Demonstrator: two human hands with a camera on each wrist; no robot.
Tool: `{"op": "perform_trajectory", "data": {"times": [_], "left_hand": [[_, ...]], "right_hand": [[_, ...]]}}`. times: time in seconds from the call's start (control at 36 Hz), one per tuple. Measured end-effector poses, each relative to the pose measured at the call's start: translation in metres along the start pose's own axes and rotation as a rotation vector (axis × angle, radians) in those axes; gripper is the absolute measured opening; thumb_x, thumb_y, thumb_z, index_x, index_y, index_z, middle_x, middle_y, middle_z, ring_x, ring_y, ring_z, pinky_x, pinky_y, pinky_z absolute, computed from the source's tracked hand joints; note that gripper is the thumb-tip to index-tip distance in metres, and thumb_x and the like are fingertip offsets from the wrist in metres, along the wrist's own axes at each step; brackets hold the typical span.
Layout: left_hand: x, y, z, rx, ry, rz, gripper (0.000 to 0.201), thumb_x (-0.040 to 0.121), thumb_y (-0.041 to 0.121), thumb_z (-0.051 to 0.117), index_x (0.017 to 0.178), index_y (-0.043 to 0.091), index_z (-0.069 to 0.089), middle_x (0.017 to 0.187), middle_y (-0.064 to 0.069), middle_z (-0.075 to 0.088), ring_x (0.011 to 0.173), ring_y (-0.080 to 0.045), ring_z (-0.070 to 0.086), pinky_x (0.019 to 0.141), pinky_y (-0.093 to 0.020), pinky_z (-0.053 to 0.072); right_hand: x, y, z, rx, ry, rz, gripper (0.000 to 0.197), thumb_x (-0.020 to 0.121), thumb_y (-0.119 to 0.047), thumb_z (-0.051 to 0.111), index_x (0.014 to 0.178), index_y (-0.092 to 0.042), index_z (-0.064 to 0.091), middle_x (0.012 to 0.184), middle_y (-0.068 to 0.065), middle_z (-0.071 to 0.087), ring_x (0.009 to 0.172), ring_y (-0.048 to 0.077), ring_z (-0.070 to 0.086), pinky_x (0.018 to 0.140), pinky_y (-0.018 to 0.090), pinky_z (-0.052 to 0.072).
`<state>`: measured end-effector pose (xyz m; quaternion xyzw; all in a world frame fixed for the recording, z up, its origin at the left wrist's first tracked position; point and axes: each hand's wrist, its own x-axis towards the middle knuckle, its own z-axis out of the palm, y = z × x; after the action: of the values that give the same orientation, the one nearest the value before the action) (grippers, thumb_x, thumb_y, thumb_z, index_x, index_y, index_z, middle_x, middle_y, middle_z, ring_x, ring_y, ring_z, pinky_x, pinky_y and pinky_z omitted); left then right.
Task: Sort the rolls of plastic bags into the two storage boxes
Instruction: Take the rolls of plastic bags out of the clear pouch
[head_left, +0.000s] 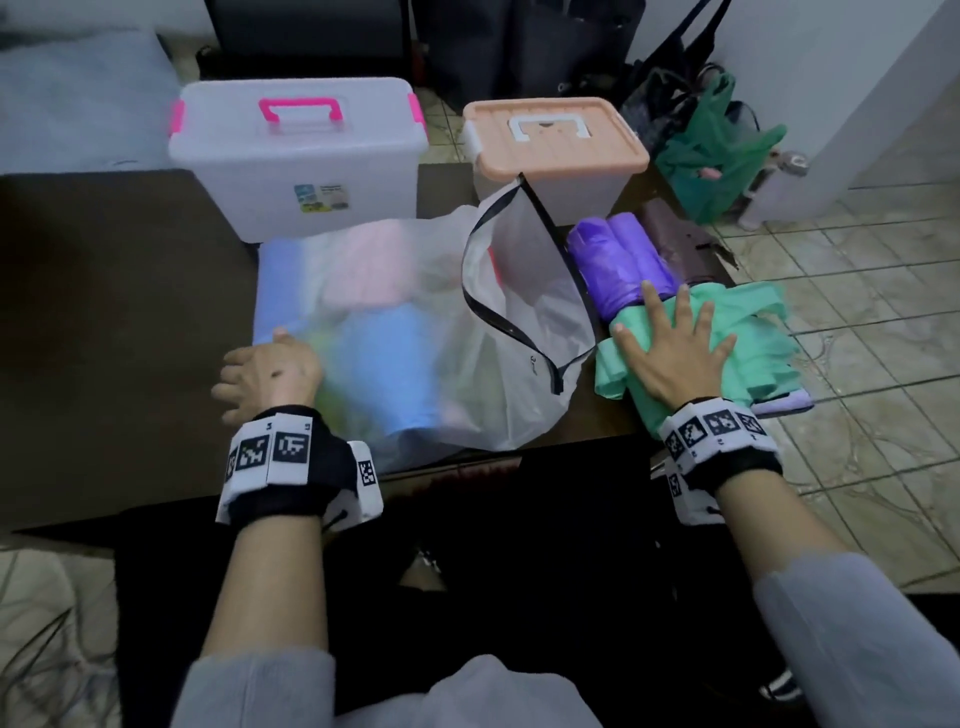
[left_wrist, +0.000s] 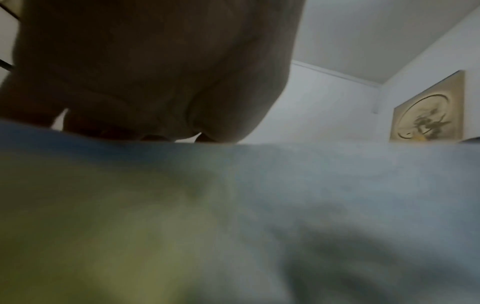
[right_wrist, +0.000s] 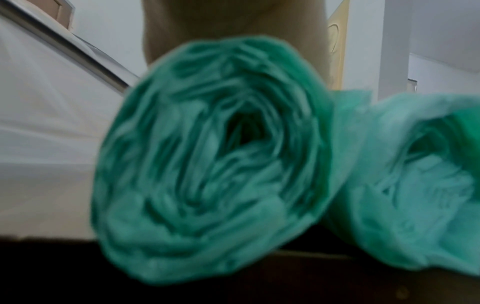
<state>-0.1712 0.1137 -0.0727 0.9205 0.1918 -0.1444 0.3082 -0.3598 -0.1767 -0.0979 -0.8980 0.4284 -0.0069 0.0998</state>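
Observation:
Two lidded storage boxes stand at the back of the dark table (head_left: 104, 338): a clear one with pink handle (head_left: 296, 156) and a smaller one with a peach lid (head_left: 556, 137). In front of them lies a big translucent white bag (head_left: 405, 332) with blue and pink rolls showing through. My left hand (head_left: 265, 374) sits at the bag's left edge with fingers curled on the plastic (left_wrist: 259, 205). Purple rolls (head_left: 618, 260) lie to the right. My right hand (head_left: 670, 343) rests flat, fingers spread, on the green rolls (head_left: 753, 332). Two of these green rolls show end-on (right_wrist: 213, 174) (right_wrist: 415, 181).
A dark brown roll (head_left: 675, 239) lies behind the purple ones, and a lilac item (head_left: 784, 402) pokes out under the green rolls at the table's right edge. A green carrier bag (head_left: 717, 156) and dark bags sit on the tiled floor at the back right.

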Motion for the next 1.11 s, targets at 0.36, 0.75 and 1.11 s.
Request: {"op": "perform_trajectory", "data": {"times": [0.36, 0.75, 1.11], "left_hand": [[0.010, -0.007, -0.009, -0.175, 0.030, -0.009, 0.045, 0.102, 0.024, 0.028, 0.136, -0.002, 0.040, 0.144, -0.020, 0.039, 0.134, -0.036, 0.034, 0.108, -0.040, 0.026], [-0.040, 0.062, -0.019, -0.470, -0.016, 0.313, 0.041, 0.099, 0.019, 0.031, 0.127, -0.003, 0.051, 0.135, -0.019, 0.050, 0.123, -0.033, 0.047, 0.097, -0.035, 0.038], [-0.103, 0.138, -0.036, -0.716, -0.138, 0.713, 0.034, 0.102, 0.018, 0.024, 0.069, 0.023, 0.033, 0.074, 0.010, 0.035, 0.086, -0.014, 0.038, 0.064, -0.020, 0.022]], "right_hand": [[0.008, -0.007, 0.004, -0.024, -0.040, 0.010, 0.065, 0.094, -0.062, 0.023, 0.150, -0.036, 0.004, 0.160, 0.005, -0.001, 0.146, 0.031, -0.008, 0.112, 0.061, -0.004], [0.009, -0.005, 0.005, -0.039, -0.023, 0.002, 0.062, 0.095, -0.058, 0.024, 0.150, -0.036, 0.006, 0.160, 0.003, 0.002, 0.146, 0.031, -0.005, 0.112, 0.060, -0.001], [0.006, -0.005, 0.004, -0.060, 0.019, -0.005, 0.055, 0.099, -0.039, 0.028, 0.150, -0.035, 0.008, 0.160, 0.003, 0.006, 0.146, 0.030, 0.000, 0.112, 0.060, 0.004]]}}
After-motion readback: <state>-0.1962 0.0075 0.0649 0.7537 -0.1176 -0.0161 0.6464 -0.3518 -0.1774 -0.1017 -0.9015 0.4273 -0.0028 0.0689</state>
